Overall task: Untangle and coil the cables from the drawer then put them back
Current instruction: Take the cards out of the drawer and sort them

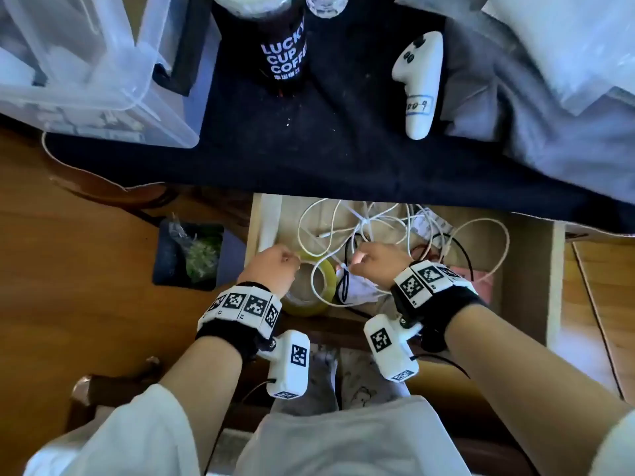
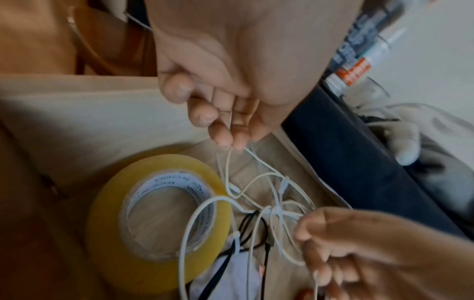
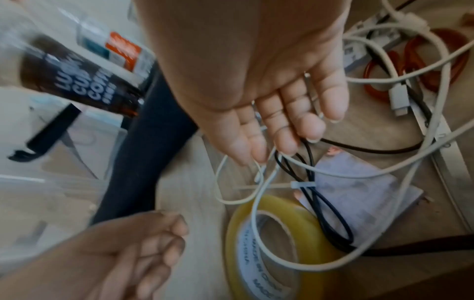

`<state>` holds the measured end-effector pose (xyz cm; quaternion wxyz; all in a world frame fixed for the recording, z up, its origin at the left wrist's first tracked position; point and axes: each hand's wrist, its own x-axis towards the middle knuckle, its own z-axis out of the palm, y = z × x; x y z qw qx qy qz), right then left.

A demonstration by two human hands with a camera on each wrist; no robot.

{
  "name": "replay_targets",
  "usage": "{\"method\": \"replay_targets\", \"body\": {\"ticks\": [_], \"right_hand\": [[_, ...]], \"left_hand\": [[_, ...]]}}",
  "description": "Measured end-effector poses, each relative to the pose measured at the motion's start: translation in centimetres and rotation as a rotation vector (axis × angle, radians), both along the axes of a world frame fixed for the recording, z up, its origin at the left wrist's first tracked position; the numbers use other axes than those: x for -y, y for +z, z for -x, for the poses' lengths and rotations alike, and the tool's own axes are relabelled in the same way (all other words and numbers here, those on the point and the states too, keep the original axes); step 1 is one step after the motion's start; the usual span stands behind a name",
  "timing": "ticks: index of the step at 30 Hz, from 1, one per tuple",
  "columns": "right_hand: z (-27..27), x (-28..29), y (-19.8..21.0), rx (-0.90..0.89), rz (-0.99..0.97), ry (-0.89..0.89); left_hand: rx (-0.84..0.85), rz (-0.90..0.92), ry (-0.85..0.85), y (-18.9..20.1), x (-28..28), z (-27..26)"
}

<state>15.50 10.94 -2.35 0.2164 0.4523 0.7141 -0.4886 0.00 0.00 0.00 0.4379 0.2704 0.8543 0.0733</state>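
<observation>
Both hands (image 1: 271,266) (image 1: 379,261) pinch thin white cable strands (image 2: 256,182) beside yellow tape roll (image 2: 153,219); still untangling, next free that knot.

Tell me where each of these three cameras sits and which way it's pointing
Head: on the head, looking down into the open drawer; shows both forearms, left hand and right hand.
Left wrist: on the left wrist, looking along the fingers pinching a white cable; right hand at lower right.
Right wrist: on the right wrist, looking along the fingers holding white and black cables; left hand at lower left.
Shared: all show the yellow tape roll.
</observation>
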Motion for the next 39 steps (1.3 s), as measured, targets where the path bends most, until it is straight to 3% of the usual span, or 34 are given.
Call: {"method": "replay_targets", "body": {"ticks": [4,8,13,18,23,25,28,30,33,36,39], "right_hand": [[0.8,-0.7,-2.1,0.028,0.026,0.073],[1.0,-1.9,-4.1,0.161,0.058,0.208],[-2.2,-3.3,-5.8,0.263,0.022,0.365],[-4.9,-3.6,-4.5,0.327,0.056,0.216],[-5.9,-3.1,-4.1,0.297,0.078,0.064],[-5.7,-2.8,-4.1,0.174,0.064,-0.112],[-5.4,-2.3,-3.5,-0.043,0.053,-0.417],[-5.2,-2.1,-2.8,-0.105,0.082,-0.478],[-4.7,-1.5,-1.8,-0.109,0.131,-0.429],[-3.4,-0.2,-1.4,-0.139,0.261,-0.237],[-2.2,0.8,-1.9,-0.077,0.236,0.015]], "left_hand": [[0.053,0.042,0.066,-0.8,-0.1,0.1],[0.142,0.162,-0.046,-2.1,-1.2,-0.7],[0.269,0.183,-0.144,-3.4,-2.7,-2.0],[0.22,0.08,-0.125,-3.5,-2.9,-1.3],[0.078,0.263,-0.19,-3.7,-3.0,-0.4],[0.184,0.313,-0.055,-4.1,-3.0,-0.7],[0.372,0.371,-0.047,-4.0,-3.2,-1.6],[0.386,0.313,-0.057,-3.7,-4.0,-1.8],[0.424,0.147,-0.085,-3.1,-4.9,-1.6],[0.486,-0.12,-0.068,-2.0,-5.6,-1.1],[0.384,-0.347,-0.166,-0.7,-5.8,0.0]]}}
